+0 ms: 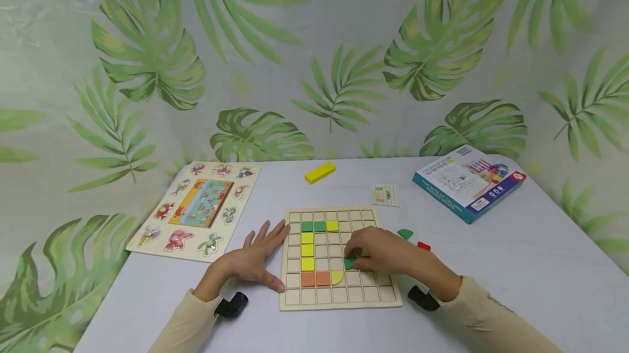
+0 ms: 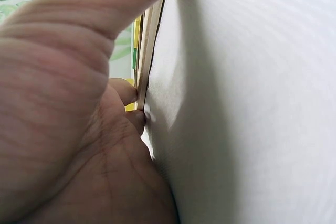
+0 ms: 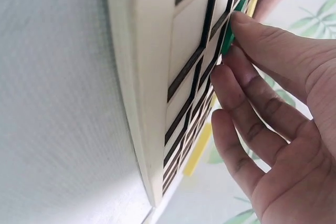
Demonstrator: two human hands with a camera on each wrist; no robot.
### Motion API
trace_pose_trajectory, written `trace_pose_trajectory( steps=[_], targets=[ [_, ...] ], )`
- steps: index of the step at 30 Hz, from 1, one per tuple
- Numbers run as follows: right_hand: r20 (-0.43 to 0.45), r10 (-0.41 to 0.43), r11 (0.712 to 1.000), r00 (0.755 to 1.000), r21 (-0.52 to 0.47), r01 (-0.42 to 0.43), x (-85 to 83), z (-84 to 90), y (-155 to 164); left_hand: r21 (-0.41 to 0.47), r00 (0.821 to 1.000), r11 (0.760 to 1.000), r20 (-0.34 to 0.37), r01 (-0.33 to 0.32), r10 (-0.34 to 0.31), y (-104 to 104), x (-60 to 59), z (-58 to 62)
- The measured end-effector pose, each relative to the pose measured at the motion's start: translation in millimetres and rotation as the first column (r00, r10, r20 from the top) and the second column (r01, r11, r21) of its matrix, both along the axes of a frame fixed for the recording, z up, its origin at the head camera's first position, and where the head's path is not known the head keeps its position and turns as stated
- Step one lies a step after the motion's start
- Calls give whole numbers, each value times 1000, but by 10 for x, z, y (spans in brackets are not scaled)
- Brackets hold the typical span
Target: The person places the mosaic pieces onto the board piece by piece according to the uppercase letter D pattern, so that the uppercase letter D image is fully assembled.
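A wooden grid board [image 1: 339,305] lies on the white table. My left hand [image 1: 256,261] is spread at its left side, thumb and fingertips touching the edge. Over the right half, my right hand [image 1: 380,249] pinches a green tile [image 3: 229,36] between thumb and fingers, against the grid; its full shape is hidden. Two green tiles [image 1: 320,226] and a yellow square [image 1: 332,225] form an upper row. Below the left one runs a column of yellow squares [image 1: 307,251]. Two orange tiles [image 1: 308,279] and a yellow rounded piece [image 1: 336,277] sit at the column's foot.
Right of the board lie a green rounded piece [image 1: 405,234] and a red piece [image 1: 423,246]. Behind it are a small pattern card [image 1: 386,195] and a yellow block [image 1: 320,172]. A picture puzzle board [image 1: 228,238] lies left; a printed box [image 1: 467,183] stands right.
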State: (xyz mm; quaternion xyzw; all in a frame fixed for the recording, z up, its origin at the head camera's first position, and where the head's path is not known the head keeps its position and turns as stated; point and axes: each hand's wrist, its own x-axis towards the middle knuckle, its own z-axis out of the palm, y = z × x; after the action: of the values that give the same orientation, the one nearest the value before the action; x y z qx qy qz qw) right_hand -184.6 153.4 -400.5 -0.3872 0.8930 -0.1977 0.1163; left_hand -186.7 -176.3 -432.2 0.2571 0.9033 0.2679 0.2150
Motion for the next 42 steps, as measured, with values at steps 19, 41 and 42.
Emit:
trace_pose_trajectory(
  steps=[19,41,42],
  targets=[
    [-33,-40,999,999,25,41,47,35,117,-4,1000,1000,9,-6,6,18,8,19],
    [-126,-198,980,972,-30,196,-65,86,922,3,1000,1000,11,-17,17,15,18,43],
    [-128,-207,978,970,-38,204,-73,88,944,2,1000,1000,13,-16,16,15,19,41]
  ],
)
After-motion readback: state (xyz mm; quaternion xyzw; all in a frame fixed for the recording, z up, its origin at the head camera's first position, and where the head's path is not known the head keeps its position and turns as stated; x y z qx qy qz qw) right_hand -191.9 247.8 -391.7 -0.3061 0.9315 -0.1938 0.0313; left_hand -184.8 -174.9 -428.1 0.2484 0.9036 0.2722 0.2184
